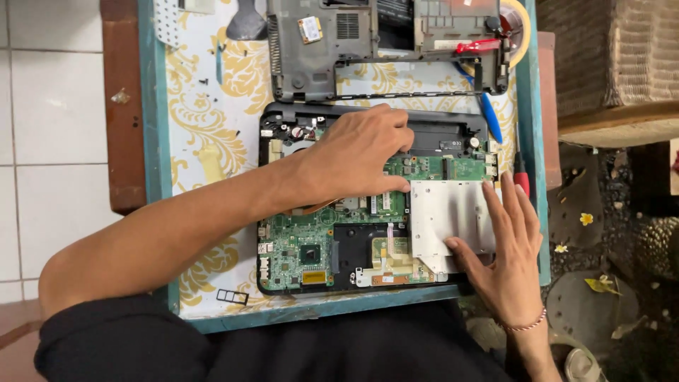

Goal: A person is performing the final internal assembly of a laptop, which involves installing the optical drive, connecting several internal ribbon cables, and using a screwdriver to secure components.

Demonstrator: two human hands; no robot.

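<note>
The opened laptop [368, 212] lay at the centre of the worktop [212, 99], its long axis running from 9 o'clock to 3 o'clock, hinge edge pointing to 12 o'clock and front edge toward the person at 6. Judging by what showed, the strip-down was well along: the top cover was already off, the green circuit board [297, 244] was bare, and a separate grey casing [332, 49] sat at 12 o'clock, lifted clear. The board and the silver metal plate [445, 212] remained seated in the base, so that part looked not yet done.

The left hand [361, 152] reached in from 8 o'clock, fingers curled down onto the board near the hinge edge; its grip looked pinched, but whether it had anything between the fingertips could not be told. The right hand [506, 247] lay flat and spread at 4 o'clock, fingers resting on the silver plate, holding nothing, just pressing the laptop steady. A blue tool [490, 117] and a red-handled screwdriver [521, 177] lay at 2 o'clock, just beside the laptop's right edge.
</note>
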